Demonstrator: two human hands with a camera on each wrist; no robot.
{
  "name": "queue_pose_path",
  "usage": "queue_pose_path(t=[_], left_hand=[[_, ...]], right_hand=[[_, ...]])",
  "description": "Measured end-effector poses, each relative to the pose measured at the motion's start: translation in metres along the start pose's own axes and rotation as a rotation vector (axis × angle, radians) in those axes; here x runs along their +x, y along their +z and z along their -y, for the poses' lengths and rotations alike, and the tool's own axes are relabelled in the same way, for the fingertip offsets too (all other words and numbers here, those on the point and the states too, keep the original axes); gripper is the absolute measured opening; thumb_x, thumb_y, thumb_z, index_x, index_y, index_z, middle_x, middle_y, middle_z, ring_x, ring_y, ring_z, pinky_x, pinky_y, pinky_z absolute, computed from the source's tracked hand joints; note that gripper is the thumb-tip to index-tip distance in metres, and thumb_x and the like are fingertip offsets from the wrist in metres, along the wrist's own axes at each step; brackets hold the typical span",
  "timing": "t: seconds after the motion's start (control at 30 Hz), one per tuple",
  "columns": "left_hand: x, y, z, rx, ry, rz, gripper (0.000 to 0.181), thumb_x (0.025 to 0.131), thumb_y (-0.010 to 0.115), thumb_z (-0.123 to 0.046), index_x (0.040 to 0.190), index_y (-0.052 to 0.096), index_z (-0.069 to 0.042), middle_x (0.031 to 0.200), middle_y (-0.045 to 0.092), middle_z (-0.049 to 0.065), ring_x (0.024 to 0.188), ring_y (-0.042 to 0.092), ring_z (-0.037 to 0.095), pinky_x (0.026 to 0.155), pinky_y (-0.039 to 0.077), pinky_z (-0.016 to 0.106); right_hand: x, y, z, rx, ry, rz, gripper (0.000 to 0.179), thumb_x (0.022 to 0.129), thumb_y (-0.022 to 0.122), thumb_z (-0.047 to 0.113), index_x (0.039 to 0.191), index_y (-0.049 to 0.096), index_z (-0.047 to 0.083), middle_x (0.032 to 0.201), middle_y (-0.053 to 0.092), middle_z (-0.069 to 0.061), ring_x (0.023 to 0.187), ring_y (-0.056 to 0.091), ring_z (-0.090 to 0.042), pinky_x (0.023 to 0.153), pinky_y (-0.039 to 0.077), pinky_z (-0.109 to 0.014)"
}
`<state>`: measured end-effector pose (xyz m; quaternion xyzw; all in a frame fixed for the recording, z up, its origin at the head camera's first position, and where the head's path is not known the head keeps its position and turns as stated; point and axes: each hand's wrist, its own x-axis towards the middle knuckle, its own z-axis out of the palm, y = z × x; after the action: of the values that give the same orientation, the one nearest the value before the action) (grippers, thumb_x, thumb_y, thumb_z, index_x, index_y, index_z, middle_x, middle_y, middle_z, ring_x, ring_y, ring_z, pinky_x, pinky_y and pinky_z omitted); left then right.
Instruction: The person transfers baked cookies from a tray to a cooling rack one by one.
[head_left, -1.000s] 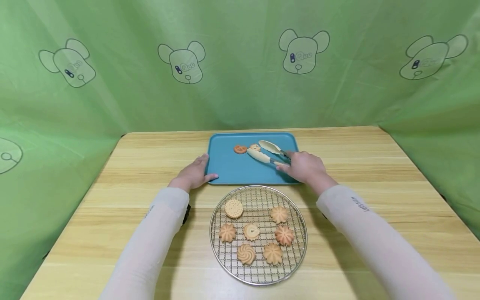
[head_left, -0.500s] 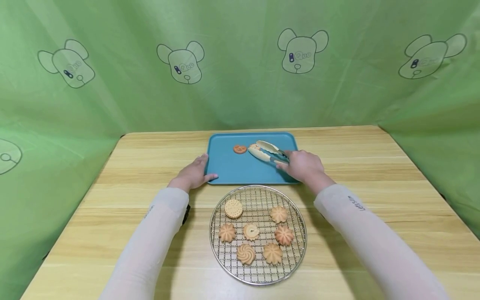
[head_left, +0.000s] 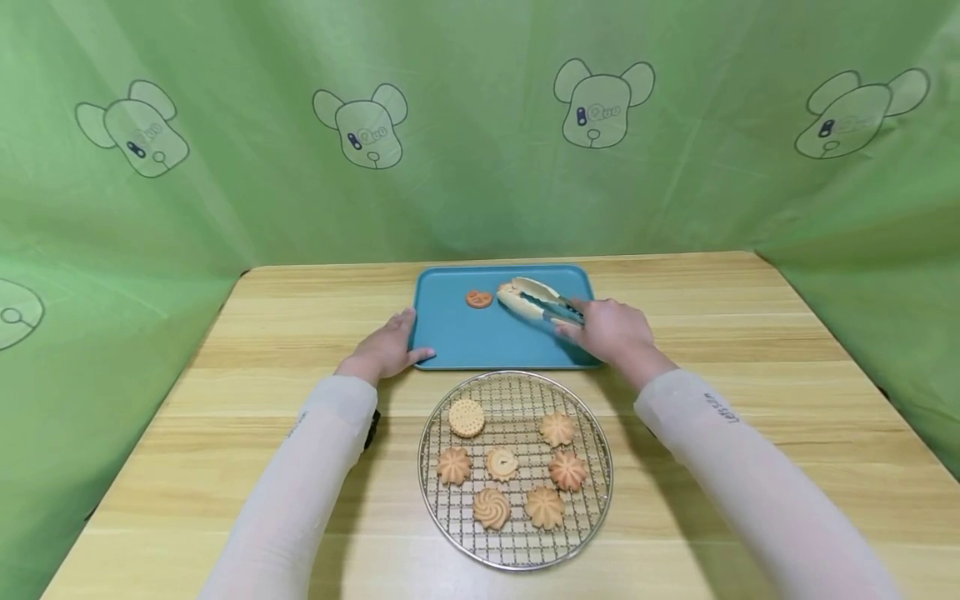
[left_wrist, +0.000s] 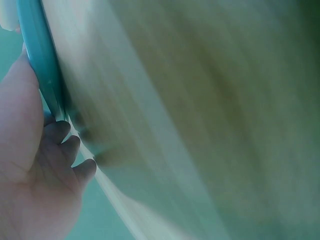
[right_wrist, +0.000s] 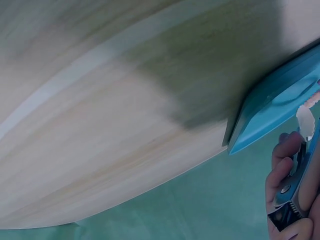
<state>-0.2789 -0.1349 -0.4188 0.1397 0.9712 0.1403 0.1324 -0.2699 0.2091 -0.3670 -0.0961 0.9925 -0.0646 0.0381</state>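
Observation:
My right hand (head_left: 617,333) grips a pair of tongs (head_left: 551,302) with pale scalloped heads and grey-green handles. The tong heads have closed around a small cookie (head_left: 507,289), mostly hidden behind them, over the blue tray (head_left: 480,342). Left of the heads, an orange-brown round cookie (head_left: 479,298) lies flat on the tray. My left hand (head_left: 385,347) rests at the tray's near left corner, its thumb over the rim and its extended fingers along the left side. In the right wrist view, fingers wrap the tongs' handle (right_wrist: 295,185).
Nearer the body, a round wire rack (head_left: 517,554) bears several cookies, among them a dotted round one (head_left: 467,417) and a swirled one (head_left: 491,508). Rack and tray stand on a wooden table (head_left: 285,350). A green curtain (head_left: 480,200) hangs behind and at both sides.
The tongs' heads have drawn together around the cookie on the tray, their upper arm moving left. My left hand stays put on the tray's corner.

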Motion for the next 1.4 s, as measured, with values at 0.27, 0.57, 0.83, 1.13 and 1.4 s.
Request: queue_pose_path(t=[0.27, 0.57, 0.83, 1.13, 1.4], left_hand=[[0.0, 0.0, 0.002, 0.006, -0.005, 0.002, 0.091, 0.094, 0.047, -0.055, 0.151, 0.002, -0.001, 0.158, 0.004, 0.014, 0.144, 0.006, 0.029, 0.116, 0.01, 0.039], [-0.002, -0.001, 0.001, 0.011, -0.002, -0.006, 0.091, 0.094, 0.048, -0.054, 0.151, 0.003, 0.0, 0.158, 0.005, 0.015, 0.143, 0.007, 0.029, 0.116, 0.011, 0.039], [-0.003, -0.003, 0.001, -0.002, -0.002, -0.008, 0.09, 0.094, 0.049, -0.052, 0.151, 0.003, 0.001, 0.158, 0.005, 0.016, 0.143, 0.007, 0.031, 0.116, 0.011, 0.04], [0.001, -0.001, 0.002, 0.011, 0.004, -0.006, 0.091, 0.094, 0.047, -0.055, 0.151, 0.001, -0.001, 0.158, 0.003, 0.014, 0.144, 0.006, 0.028, 0.116, 0.01, 0.038], [0.001, 0.0, 0.002, 0.005, 0.002, -0.006, 0.091, 0.094, 0.047, -0.055, 0.151, 0.002, -0.001, 0.158, 0.003, 0.014, 0.144, 0.006, 0.029, 0.116, 0.01, 0.039]], right_hand=[[-0.007, -0.005, -0.013, -0.01, -0.025, -0.039, 0.084, 0.087, 0.042, 0.071, 0.148, 0.036, 0.014, 0.117, 0.059, -0.03, 0.068, 0.056, -0.028, 0.043, 0.043, -0.034], [-0.015, -0.001, -0.032, -0.003, -0.127, -0.124, 0.082, 0.086, 0.043, 0.073, 0.146, 0.041, 0.017, 0.132, 0.054, -0.021, 0.089, 0.062, -0.038, 0.058, 0.05, -0.045], [-0.024, -0.003, -0.046, 0.029, -0.201, -0.148, 0.072, 0.087, 0.059, 0.057, 0.142, 0.047, 0.012, 0.128, 0.057, -0.022, 0.101, 0.06, -0.043, 0.078, 0.05, -0.056], [-0.036, -0.005, -0.056, 0.023, -0.285, -0.153, 0.066, 0.086, 0.064, 0.052, 0.138, 0.053, 0.012, 0.123, 0.06, -0.02, 0.098, 0.063, -0.04, 0.078, 0.051, -0.054], [-0.04, 0.0, -0.066, 0.016, -0.398, -0.214, 0.062, 0.083, 0.07, 0.047, 0.133, 0.058, 0.012, 0.118, 0.064, -0.018, 0.09, 0.066, -0.038, 0.074, 0.053, -0.053]])
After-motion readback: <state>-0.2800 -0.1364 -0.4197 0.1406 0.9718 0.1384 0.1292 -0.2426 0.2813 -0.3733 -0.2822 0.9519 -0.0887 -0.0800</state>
